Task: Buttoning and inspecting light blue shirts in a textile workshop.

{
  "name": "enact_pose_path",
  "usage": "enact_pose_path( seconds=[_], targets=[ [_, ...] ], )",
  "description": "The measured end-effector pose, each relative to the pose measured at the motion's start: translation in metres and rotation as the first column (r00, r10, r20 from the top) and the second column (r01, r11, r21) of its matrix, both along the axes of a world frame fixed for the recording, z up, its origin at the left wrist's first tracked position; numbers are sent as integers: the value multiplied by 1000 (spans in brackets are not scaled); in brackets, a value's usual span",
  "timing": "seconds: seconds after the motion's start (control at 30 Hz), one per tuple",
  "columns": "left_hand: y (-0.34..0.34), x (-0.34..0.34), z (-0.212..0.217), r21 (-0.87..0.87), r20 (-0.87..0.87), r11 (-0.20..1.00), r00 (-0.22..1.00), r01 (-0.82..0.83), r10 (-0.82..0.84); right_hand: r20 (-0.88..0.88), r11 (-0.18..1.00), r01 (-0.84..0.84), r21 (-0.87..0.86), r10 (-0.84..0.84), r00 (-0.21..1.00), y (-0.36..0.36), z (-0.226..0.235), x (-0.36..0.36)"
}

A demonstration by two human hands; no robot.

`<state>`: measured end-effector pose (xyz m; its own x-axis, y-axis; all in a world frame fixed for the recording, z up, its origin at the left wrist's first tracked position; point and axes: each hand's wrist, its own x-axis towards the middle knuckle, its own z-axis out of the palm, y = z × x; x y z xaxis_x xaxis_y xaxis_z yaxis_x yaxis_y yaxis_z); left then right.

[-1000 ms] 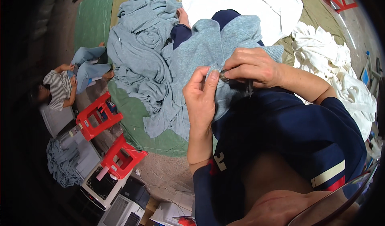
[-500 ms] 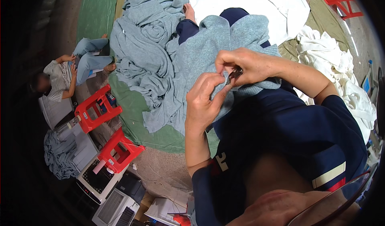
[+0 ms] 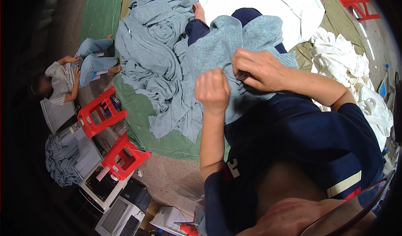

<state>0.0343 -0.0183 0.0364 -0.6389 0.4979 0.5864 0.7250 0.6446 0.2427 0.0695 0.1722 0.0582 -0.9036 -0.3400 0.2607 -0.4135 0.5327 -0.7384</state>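
A grey-blue knit garment [image 3: 222, 39] lies across my lap and knees, with a ribbed edge showing at its right side. My left hand [image 3: 212, 90] is closed, slightly blurred, and pinches a fold of the knit. Close beside it on the right, my right hand [image 3: 260, 70] is curled over the same garment. A small dark metal tool [image 3: 243, 75] peeks out under the right fingers; most of it is hidden, so its kind is unclear. Between the two hands the fabric is drawn into a short taut fold.
Grey-blue knits [image 3: 146, 56] are heaped to my left on a green sheet [image 3: 176, 146]. White cloth [image 3: 268, 6] spreads ahead, and white knits [image 3: 341, 60] pile up at right. Red stools [image 3: 100, 114] stand at left, near a seated person [image 3: 63, 79]. A white boxy appliance [image 3: 117, 217] sits lower left.
My hands have parted a little: the left moved slightly down and away, pulling the knit. The dark tool, plainer before in the right hand, is now mostly covered.
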Motion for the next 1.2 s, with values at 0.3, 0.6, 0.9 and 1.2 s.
enact_pose_path(
  seconds=[0.3,0.6,0.9,1.2],
  targets=[
    [-102,-12,-16,285,845,913,527,-291,-96,93,992,-119,38,115,989,81,-18,28],
    [-92,-8,12,322,944,730,260,-604,-201,-1,992,-127,-1,127,992,66,-8,37],
    [-81,-15,7,446,857,546,163,-710,-488,-68,994,-60,92,66,995,50,-36,27],
    [-85,-1,30,482,759,498,60,-721,-648,-366,997,-71,35,79,927,41,-23,20]
  ],
)
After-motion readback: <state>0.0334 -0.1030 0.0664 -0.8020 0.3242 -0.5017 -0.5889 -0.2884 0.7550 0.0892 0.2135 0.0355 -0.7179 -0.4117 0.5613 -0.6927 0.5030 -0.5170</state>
